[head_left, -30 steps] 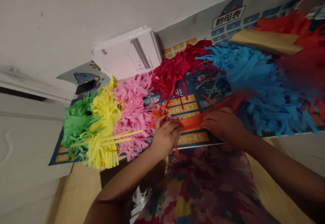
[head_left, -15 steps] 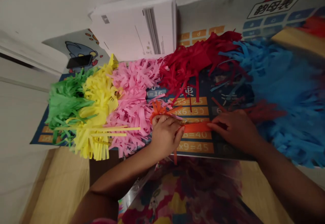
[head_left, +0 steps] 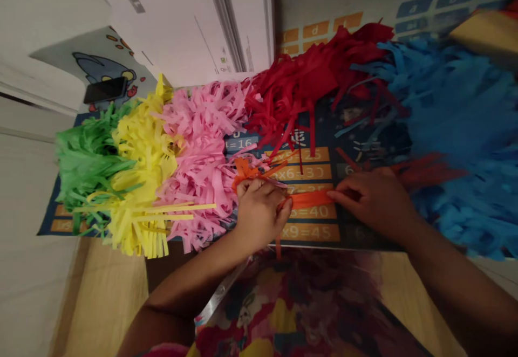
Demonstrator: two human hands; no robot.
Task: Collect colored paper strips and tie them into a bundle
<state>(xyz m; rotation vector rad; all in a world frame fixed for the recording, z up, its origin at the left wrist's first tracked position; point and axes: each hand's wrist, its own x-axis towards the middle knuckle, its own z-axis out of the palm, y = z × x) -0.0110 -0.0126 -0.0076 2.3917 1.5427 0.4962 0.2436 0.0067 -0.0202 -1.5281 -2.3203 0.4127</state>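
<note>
**Orange paper strip [head_left: 309,199] held between two hands over a printed multiplication chart [head_left: 311,232]**

The strip lay taut and level across the chart's orange answer cells, between the left hand [head_left: 259,211] and the right hand [head_left: 374,200]. The left hand was closed, its fingers curled over the strip's near end beside a small orange paper tuft [head_left: 245,169]. The right hand was half open, with its fingertips at the far end of the strip; whether they pinched it or only pressed it down could not be told.

Paper fringes crowded the chart: pink [head_left: 198,168] just left of the left hand, then yellow [head_left: 141,152] and green [head_left: 89,157], with red [head_left: 299,82] above and blue [head_left: 457,109] to the right.

Risks, as judged: the narrow strip could have torn under a hard pull between the hands. If the right hand's light contact failed, the strip could have slipped free, and loose fringe ends near the left hand could have snagged it.
</note>
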